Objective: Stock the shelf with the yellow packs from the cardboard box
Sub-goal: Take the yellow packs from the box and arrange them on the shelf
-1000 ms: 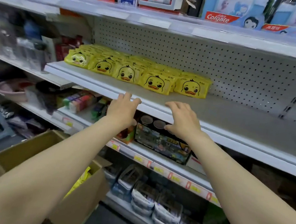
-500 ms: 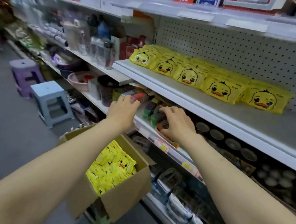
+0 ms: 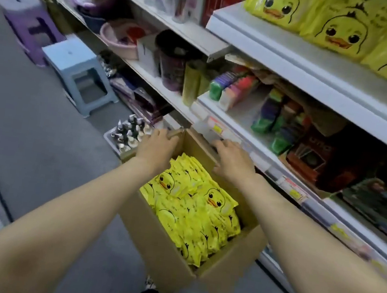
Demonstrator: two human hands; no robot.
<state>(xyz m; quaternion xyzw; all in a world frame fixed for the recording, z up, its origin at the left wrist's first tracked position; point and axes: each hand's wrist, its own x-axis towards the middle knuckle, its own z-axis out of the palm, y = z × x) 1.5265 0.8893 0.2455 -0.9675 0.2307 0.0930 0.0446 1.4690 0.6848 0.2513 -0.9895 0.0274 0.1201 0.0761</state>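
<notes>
An open cardboard box (image 3: 168, 253) stands on the floor below me, filled with several yellow duck-face packs (image 3: 194, 208). My left hand (image 3: 156, 147) hovers over the box's far left corner, fingers spread, holding nothing. My right hand (image 3: 232, 160) hovers over the far right side of the box, also open and empty. More yellow duck packs (image 3: 339, 25) lie in a row on the white shelf (image 3: 297, 59) at the upper right.
Lower shelves to the right hold colourful sponges (image 3: 232, 87) and dark boxed goods (image 3: 322, 153). A blue stool (image 3: 79, 70) and a purple stool (image 3: 29, 21) stand on the grey aisle floor at left. A tray of small bottles (image 3: 127, 132) sits beside the box.
Both hands came down from the upper shelf edge to just above the box. My view tilted down and left, so the box now fills the middle.
</notes>
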